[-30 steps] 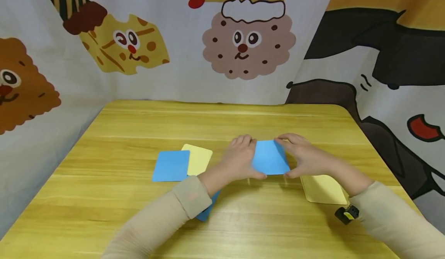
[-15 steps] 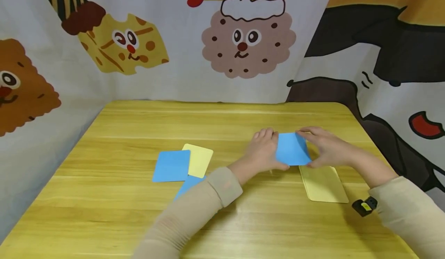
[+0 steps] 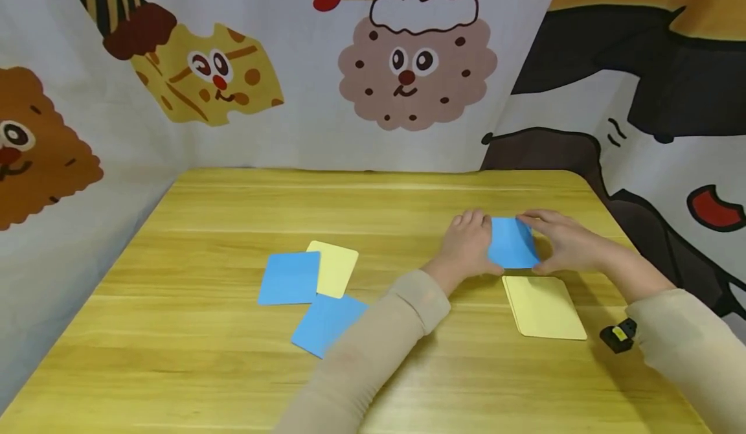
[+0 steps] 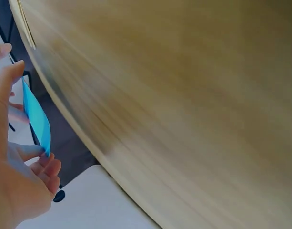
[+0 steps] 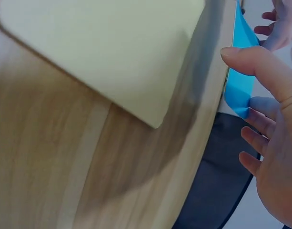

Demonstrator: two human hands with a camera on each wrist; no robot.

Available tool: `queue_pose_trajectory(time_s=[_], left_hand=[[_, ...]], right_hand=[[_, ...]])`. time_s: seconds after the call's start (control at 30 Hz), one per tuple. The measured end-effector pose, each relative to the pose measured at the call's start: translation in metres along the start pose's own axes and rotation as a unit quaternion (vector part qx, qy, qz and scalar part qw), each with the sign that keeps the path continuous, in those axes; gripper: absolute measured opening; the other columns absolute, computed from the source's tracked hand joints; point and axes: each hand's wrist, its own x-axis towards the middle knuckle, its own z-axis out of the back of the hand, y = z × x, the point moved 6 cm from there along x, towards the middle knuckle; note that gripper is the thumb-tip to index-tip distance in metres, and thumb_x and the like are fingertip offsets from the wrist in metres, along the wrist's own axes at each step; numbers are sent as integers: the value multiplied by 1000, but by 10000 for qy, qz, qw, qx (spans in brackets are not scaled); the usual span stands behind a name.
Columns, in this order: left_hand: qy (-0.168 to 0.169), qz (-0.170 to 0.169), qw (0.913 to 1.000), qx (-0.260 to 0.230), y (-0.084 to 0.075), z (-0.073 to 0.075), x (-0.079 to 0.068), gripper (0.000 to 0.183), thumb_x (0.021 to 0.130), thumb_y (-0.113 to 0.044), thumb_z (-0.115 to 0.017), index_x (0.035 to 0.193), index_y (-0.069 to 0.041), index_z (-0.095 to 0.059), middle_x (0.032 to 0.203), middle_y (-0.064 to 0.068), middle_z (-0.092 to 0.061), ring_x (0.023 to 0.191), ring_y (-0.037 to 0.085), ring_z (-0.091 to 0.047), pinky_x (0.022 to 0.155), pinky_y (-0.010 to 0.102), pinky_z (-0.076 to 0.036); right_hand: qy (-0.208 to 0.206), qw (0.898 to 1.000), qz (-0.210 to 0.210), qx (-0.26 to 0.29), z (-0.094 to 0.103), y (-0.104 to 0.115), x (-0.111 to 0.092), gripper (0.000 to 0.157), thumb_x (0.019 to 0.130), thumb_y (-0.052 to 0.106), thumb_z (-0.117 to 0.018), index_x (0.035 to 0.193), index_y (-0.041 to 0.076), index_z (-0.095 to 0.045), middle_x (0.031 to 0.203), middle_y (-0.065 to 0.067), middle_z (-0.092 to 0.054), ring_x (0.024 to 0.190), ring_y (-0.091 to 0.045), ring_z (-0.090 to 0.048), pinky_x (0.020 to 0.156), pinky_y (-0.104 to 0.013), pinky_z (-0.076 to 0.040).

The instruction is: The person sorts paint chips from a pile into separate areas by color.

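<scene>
Both hands hold one blue square card (image 3: 511, 243) between them, just beyond the yellow cards at the right. My left hand (image 3: 466, 246) grips its left side, thumb at the near corner and fingers at the far one. On the right side, my right hand (image 3: 574, 243) pinches the edge the same way. The card bows, as its curved shape in the left wrist view (image 4: 37, 117) shows. Nearest to it lies a small stack of yellow square cards (image 3: 548, 308), also large in the right wrist view (image 5: 103, 47).
Left of centre on the wooden table (image 3: 192, 369) lie a blue card (image 3: 288, 278), a yellow card (image 3: 336, 270) partly under it, and another blue card (image 3: 326, 324), partly hidden by my left sleeve. A cartoon-printed cloth (image 3: 303, 142) hangs behind the table.
Both hands have carried the blue card to the right and farther back. The yellow stack and the lower-left blue card have come more into sight from behind my arms.
</scene>
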Motion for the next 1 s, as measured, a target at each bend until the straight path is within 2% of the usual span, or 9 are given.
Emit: queue_pose_trajectory(time_s=[0.2, 0.43, 0.57, 0.67, 0.8, 1.0], left_hand=[[247, 248, 9993, 112, -6, -6, 16, 109, 70, -79, -57, 152, -15, -25, 148, -5, -27, 133, 12, -23, 107, 25, -19], [466, 482, 9976, 146, -10, -13, 28, 106, 70, -80, -57, 152, -20, -26, 145, -9, -27, 130, 10, -23, 107, 24, -18], [488, 543, 9972, 133, -11, -17, 30, 103, 70, -79, -58, 151, -21, -29, 141, -10, -30, 126, 9, -25, 105, 24, -20], [569, 604, 9965, -61, -11, -21, 31, 99, 71, -78, -58, 149, -23, -33, 140, -12, -32, 127, 9, -25, 105, 25, -20], [748, 637, 9946, -328, -9, -26, 30, 95, 72, -78, -57, 149, -26, -34, 145, -14, -31, 133, 9, -23, 106, 27, -20], [864, 590, 9939, -346, -7, -29, 29, 93, 75, -78, -53, 150, -29, -30, 151, -15, -26, 134, 10, -21, 104, 30, -23]], right_hand=[[116, 9999, -117, -10, -3, -16, 5, 104, 64, 28, -89, 145, -6, -33, 143, -28, -31, 126, -49, -31, 94, -65, -33], [283, 9995, -153, 42, -7, -26, 9, 105, 65, 32, -89, 145, -7, -32, 143, -30, -30, 127, -51, -29, 95, -66, -31], [336, 9993, -159, 89, -11, -30, 12, 105, 63, 28, -90, 144, -8, -33, 142, -31, -30, 126, -52, -29, 94, -66, -32], [463, 9983, -248, 241, -16, -35, 13, 104, 63, 24, -90, 144, -7, -32, 143, -31, -28, 126, -53, -27, 93, -66, -34], [706, 9947, -439, 602, -21, -41, 14, 107, 64, 24, -89, 146, -7, -28, 145, -31, -22, 128, -54, -22, 93, -66, -33], [997, 9877, -566, 1065, -25, -46, 12, 106, 68, 26, -87, 146, -11, -25, 145, -34, -16, 128, -56, -17, 93, -69, -29]])
